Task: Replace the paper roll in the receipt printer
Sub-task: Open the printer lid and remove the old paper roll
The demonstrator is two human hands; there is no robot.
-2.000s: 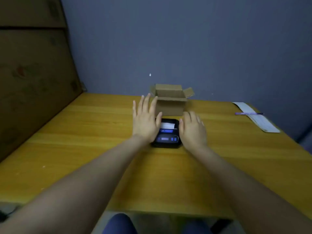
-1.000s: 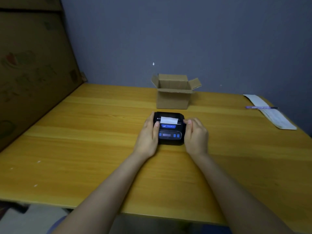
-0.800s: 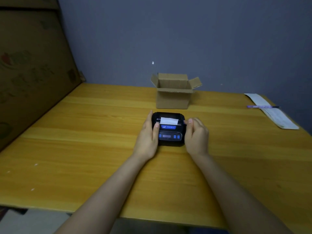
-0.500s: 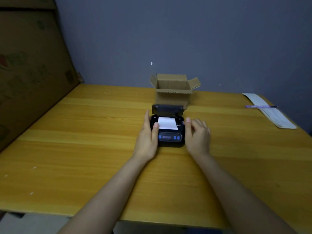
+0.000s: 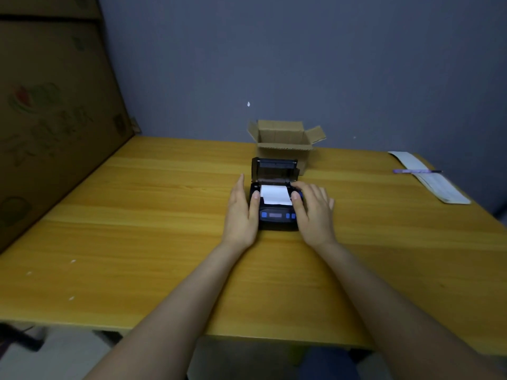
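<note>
A small black receipt printer with blue buttons sits on the wooden table. Its lid stands upright at the back, fully open. A white paper roll lies in the open bay, with a loose end over the front. My left hand rests flat against the printer's left side, thumb on its top edge. My right hand presses against the right side, thumb and forefinger at the bay's edge. Both hands steady the printer body.
An open cardboard box stands right behind the printer, near the wall. A long paper strip with a purple pen across it lies at the table's far right. A large cardboard panel leans along the left edge.
The printer's lid has swung up from closed to fully upright, which exposes the white roll. My hands stayed at the printer's sides, and my right fingers shifted toward the bay.
</note>
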